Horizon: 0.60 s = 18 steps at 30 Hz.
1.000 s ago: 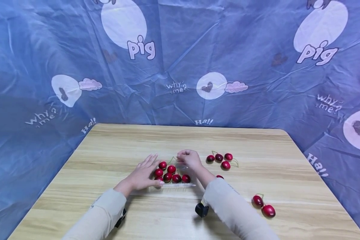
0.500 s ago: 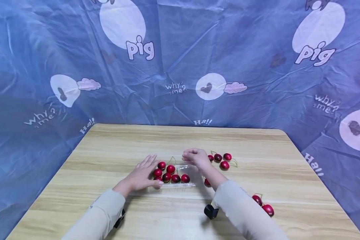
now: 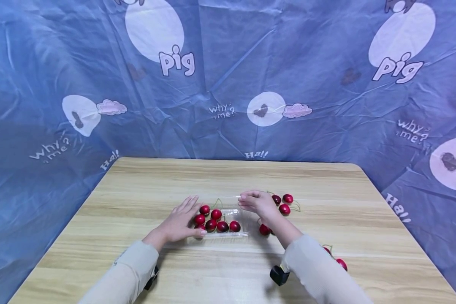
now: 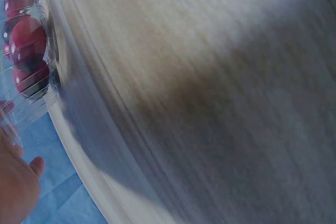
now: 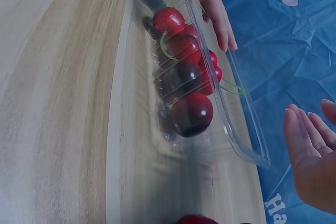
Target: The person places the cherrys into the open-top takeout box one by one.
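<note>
A clear plastic tray (image 3: 228, 234) with several dark red cherries (image 3: 222, 226), some with green stems, lies at mid-table. My left hand (image 3: 177, 221) rests at its left end, fingers spread and thumb along the near rim. In the right wrist view, that thumb and the fingers (image 5: 223, 24) lie on the tray's rim. My right hand (image 3: 259, 205) hovers just past the tray's right end, fingers slightly bent, holding nothing. In the right wrist view a gap separates this hand (image 5: 315, 156) from the tray. The left wrist view shows cherries (image 4: 27, 43) through the tray wall.
Loose cherries (image 3: 284, 210) lie to the right behind my right hand. Another cherry (image 3: 264, 229) sits beside its wrist, and a pair (image 3: 342, 264) is partly hidden by the right sleeve. A blue printed cloth (image 3: 228, 76) hangs behind the wooden table (image 3: 156, 177).
My right hand has moved right, from above the tray to beyond its right end, and its fingers have spread apart. My left hand and the tray have stayed in place.
</note>
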Motion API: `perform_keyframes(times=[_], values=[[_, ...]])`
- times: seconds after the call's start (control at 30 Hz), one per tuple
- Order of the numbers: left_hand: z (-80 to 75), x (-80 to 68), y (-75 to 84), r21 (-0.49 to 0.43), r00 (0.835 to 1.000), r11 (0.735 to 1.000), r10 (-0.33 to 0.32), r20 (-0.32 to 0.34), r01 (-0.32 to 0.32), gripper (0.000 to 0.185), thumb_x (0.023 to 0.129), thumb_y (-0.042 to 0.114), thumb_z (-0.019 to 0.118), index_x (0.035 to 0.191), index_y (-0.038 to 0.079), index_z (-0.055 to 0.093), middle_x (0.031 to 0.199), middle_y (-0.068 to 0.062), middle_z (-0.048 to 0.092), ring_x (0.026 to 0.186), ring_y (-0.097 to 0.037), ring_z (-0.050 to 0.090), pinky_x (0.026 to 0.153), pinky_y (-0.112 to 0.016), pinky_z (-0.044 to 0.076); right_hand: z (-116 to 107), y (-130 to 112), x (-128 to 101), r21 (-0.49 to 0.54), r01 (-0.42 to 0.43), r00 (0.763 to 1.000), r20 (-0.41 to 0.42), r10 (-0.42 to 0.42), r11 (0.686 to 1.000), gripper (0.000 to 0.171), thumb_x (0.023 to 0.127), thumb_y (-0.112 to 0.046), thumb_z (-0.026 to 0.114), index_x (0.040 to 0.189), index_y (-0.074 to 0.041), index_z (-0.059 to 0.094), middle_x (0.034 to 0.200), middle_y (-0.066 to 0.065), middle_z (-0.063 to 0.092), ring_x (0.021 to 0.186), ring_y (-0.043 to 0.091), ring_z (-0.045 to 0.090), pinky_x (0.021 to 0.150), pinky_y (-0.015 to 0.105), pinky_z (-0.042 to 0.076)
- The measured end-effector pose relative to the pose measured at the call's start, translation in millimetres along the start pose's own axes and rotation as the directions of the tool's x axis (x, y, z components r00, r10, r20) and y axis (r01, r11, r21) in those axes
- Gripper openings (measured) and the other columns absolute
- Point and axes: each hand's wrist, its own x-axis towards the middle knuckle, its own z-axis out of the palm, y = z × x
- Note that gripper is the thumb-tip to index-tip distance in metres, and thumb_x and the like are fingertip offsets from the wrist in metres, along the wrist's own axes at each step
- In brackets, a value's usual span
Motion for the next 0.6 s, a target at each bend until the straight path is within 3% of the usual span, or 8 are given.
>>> perform_keyframes(times=[0.13, 0.37, 0.6], values=[[1.3, 0.3, -0.1, 0.005, 1.0, 1.0, -0.004, 0.003, 0.004, 0.092, 0.068, 0.063, 0.054, 0.137, 0.011, 0.024, 0.144, -0.008, 0.007, 0.129, -0.024, 0.0, 0.096, -0.057, 0.013, -6, -1, -6, 0.026, 0.003, 1.0, 0.025, -0.004, 1.0, 0.027, 0.082, 0.001, 0.053, 0.103, 0.017, 0.048, 0.083, 0.017, 0.062, 0.079, 0.023, 0.061, 0.076, 0.034, 0.048], [1.1, -0.4, 0.1, 0.001, 1.0, 1.0, 0.008, -0.005, -0.008, 0.092, 0.068, 0.063, 0.053, 0.137, 0.01, 0.024, 0.144, -0.008, 0.007, 0.129, -0.026, 0.001, 0.096, -0.057, 0.013, -16, -2, -14, 0.056, 0.012, 0.999, 0.048, -0.014, 0.998, 0.027, 0.082, 0.0, 0.054, 0.102, 0.017, 0.048, 0.09, 0.022, 0.061, 0.084, 0.028, 0.06, 0.076, 0.035, 0.047], [4.6, -1.7, -1.0, 0.004, 0.999, 1.0, 0.031, -0.021, -0.031, 0.091, 0.069, 0.064, 0.053, 0.136, 0.008, 0.026, 0.143, -0.011, 0.009, 0.129, -0.03, 0.004, 0.095, -0.058, 0.014, -25, -1, -25, 0.055, 0.016, 0.997, 0.073, -0.02, 0.998, 0.018, 0.082, 0.0, 0.054, 0.096, 0.012, 0.052, 0.08, 0.01, 0.063, 0.076, 0.019, 0.061, 0.075, 0.035, 0.048]])
